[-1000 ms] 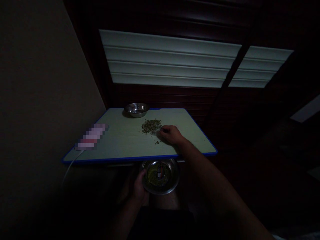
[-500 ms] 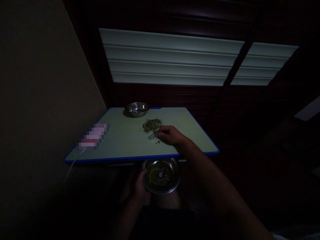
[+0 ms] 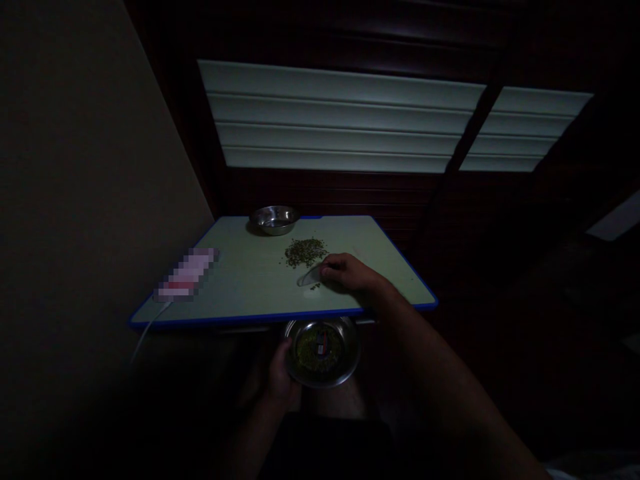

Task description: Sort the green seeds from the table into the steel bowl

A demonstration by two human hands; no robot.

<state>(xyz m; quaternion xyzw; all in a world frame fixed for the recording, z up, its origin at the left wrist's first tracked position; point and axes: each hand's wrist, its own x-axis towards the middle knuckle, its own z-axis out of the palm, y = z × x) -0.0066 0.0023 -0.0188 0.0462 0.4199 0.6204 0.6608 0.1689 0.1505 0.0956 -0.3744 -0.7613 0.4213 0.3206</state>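
My left hand (image 3: pixel 280 377) grips the rim of a steel bowl (image 3: pixel 323 350) held just below the table's near edge; the bowl holds greenish grains and a small dark object. My right hand (image 3: pixel 347 272) rests on the pale green table (image 3: pixel 240 280), fingers closed on a small whitish card or scraper (image 3: pixel 309 276). The scraper's tip lies beside a few loose grains (image 3: pixel 315 287). A pile of greenish-brown grains (image 3: pixel 305 251) lies just beyond the hand.
An empty steel bowl (image 3: pixel 275 218) stands at the table's far edge. A blurred pink-white object (image 3: pixel 186 273) with a white cable (image 3: pixel 145 330) lies at the table's left. A beige wall is on the left, dark shuttered panels behind.
My right hand has drawn the scraper slightly toward the near edge, away from the pile. The left hand and its bowl have stayed put.
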